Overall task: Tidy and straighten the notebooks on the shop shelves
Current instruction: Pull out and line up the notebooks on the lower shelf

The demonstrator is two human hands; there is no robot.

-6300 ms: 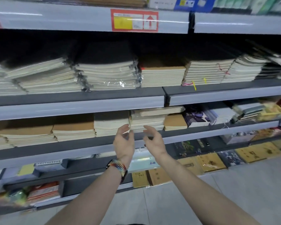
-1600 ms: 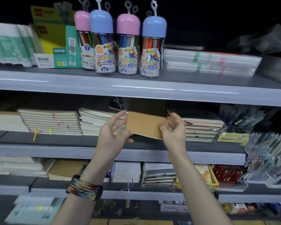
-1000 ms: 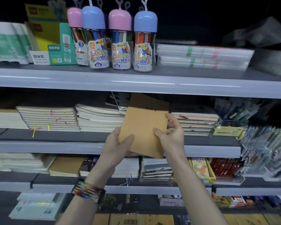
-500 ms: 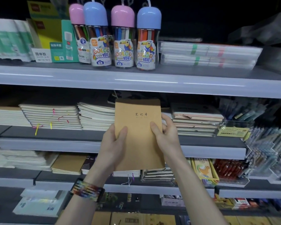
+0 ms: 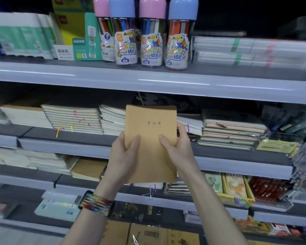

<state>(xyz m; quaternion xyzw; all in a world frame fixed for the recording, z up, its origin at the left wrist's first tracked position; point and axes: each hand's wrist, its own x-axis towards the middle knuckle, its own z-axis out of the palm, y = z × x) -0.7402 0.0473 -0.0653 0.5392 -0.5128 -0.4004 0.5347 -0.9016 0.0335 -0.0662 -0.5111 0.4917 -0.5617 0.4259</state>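
Note:
A brown kraft-cover notebook [image 5: 151, 121] with small printed characters stands upright in front of the middle shelf, cover facing me. My left hand [image 5: 125, 157] grips its lower left edge, thumb on the cover. My right hand [image 5: 177, 149] grips its right edge, thumb on the cover too. Behind it lie stacks of notebooks on the middle shelf [image 5: 64, 146]: a cream stack with coloured ribbons [image 5: 72, 117], an uneven stack [image 5: 111, 119] and a stack with pink covers [image 5: 231, 131].
The top shelf carries several crayon tubes [image 5: 151, 32], a glue-stick box [image 5: 74, 32] and wrapped packs [image 5: 251, 50]. The lower shelf holds brown notebooks [image 5: 88, 167] and a yellow box of small books [image 5: 233, 188]. A clear pen display [image 5: 304, 156] stands at the right.
The brown notebook came out of the middle shelf and turned upright with its cover toward me. Both hands now hold it by its edges. My view has moved slightly closer.

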